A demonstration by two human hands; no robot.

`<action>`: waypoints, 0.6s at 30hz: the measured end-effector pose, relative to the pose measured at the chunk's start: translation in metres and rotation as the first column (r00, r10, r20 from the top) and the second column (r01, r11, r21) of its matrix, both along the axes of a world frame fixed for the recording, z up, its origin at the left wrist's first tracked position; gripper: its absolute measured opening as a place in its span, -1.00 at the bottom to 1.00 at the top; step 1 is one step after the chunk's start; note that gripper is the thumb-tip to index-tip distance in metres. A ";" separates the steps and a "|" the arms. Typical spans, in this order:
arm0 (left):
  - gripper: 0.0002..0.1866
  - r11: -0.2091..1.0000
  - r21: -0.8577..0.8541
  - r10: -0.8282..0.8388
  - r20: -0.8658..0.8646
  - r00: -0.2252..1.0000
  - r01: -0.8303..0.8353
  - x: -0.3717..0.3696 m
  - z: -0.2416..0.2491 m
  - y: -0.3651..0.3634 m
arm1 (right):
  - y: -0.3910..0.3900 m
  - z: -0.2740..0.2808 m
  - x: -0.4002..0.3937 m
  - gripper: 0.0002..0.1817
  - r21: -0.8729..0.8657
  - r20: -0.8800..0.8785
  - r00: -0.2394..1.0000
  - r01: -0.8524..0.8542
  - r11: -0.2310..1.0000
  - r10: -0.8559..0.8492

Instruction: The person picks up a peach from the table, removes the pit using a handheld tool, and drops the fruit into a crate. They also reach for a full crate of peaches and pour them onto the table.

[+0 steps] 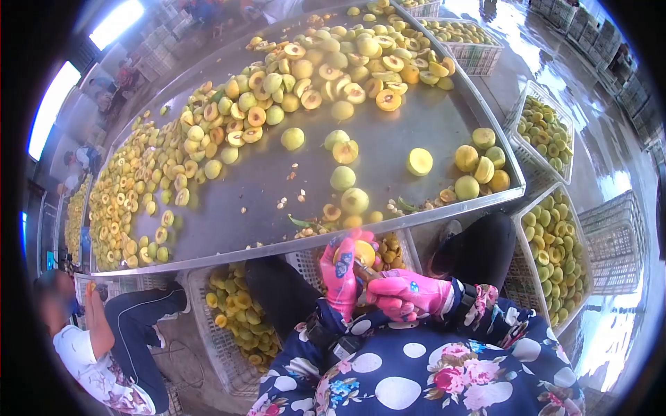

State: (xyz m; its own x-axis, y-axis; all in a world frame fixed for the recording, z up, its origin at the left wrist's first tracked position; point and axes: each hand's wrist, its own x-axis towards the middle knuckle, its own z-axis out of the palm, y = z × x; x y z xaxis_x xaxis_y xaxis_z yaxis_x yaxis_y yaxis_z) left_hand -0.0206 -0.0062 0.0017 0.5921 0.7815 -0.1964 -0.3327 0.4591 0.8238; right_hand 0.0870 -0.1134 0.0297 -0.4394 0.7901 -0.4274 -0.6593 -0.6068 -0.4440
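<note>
In a pink glove, my left hand [341, 272] holds a cut yellow fruit [364, 254] just below the near edge of the metal table [270, 180]. My right hand [411, 295], also gloved in pink, is closed round the handle of a small tool [367, 269], whose tip points at the fruit. Both hands are close together over a crate of fruit [392, 251] in front of my lap. On the table lie many green-yellow fruits, whole and halved, with loose pits and a few leaves near the rim.
Fruit-filled crates stand at the right [555, 256], upper right [546, 132] and lower left [239, 312]. An empty-looking crate [610, 243] is farther right. A seated co-worker [104, 347] is at the left. The table's raised rim runs in front of my hands.
</note>
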 end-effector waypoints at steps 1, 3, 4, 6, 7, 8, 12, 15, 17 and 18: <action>-0.68 0.998 -0.058 0.003 0.051 0.999 0.000 0.000 -0.001 -0.001 | -0.001 -0.001 -0.002 -0.67 -0.003 -0.051 0.999 0.006 1.000 -0.006; -0.67 0.985 -0.170 0.018 0.154 0.988 0.009 0.001 -0.004 -0.002 | -0.002 -0.003 -0.004 -0.69 -0.006 -0.149 0.989 0.020 1.000 -0.021; -0.66 0.978 -0.207 0.009 0.173 0.985 0.027 0.002 -0.004 -0.002 | -0.003 -0.004 -0.004 -0.69 -0.009 -0.185 0.982 0.039 0.999 -0.040; -0.63 0.958 -0.278 -0.006 0.211 0.977 0.066 0.004 -0.004 -0.002 | -0.005 -0.006 -0.004 -0.70 -0.016 -0.256 0.963 0.078 0.997 -0.080; -0.63 0.956 -0.292 0.076 0.176 0.981 -0.021 0.003 -0.006 0.001 | -0.007 -0.003 0.000 -0.70 0.055 -0.164 0.985 0.057 0.997 -0.047; -0.64 0.948 -0.300 0.155 0.142 0.978 -0.107 -0.001 -0.010 0.009 | -0.010 0.002 0.006 -0.71 0.126 -0.067 0.998 0.029 0.992 -0.021; -0.72 0.884 0.296 0.411 -0.120 0.904 -0.362 -0.063 0.017 0.049 | -0.003 -0.030 0.010 -0.69 -0.023 0.543 0.807 -0.260 0.965 0.231; -0.73 0.811 0.496 0.551 -0.467 0.691 -0.311 -0.136 0.025 0.088 | -0.012 -0.064 0.012 -0.64 -0.071 0.943 0.253 -0.480 0.874 0.215; -0.70 0.493 0.836 0.731 -0.548 0.407 0.241 -0.194 -0.009 0.128 | -0.004 -0.042 0.013 -0.63 -0.122 0.947 0.213 -0.457 0.881 0.242; -0.68 0.352 0.800 0.821 -0.513 0.251 0.485 -0.199 -0.005 0.130 | -0.005 -0.049 0.013 -0.63 -0.083 0.963 0.193 -0.450 0.889 0.187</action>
State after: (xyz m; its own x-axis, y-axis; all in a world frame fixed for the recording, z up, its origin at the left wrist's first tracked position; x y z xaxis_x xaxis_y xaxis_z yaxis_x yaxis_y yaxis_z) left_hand -0.2198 0.1237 -0.0031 0.3635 0.8496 0.3822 0.8293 -0.4820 0.2828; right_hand 0.1000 -0.1183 -0.0192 -0.0681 0.7986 -0.5980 0.5331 -0.4775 -0.6984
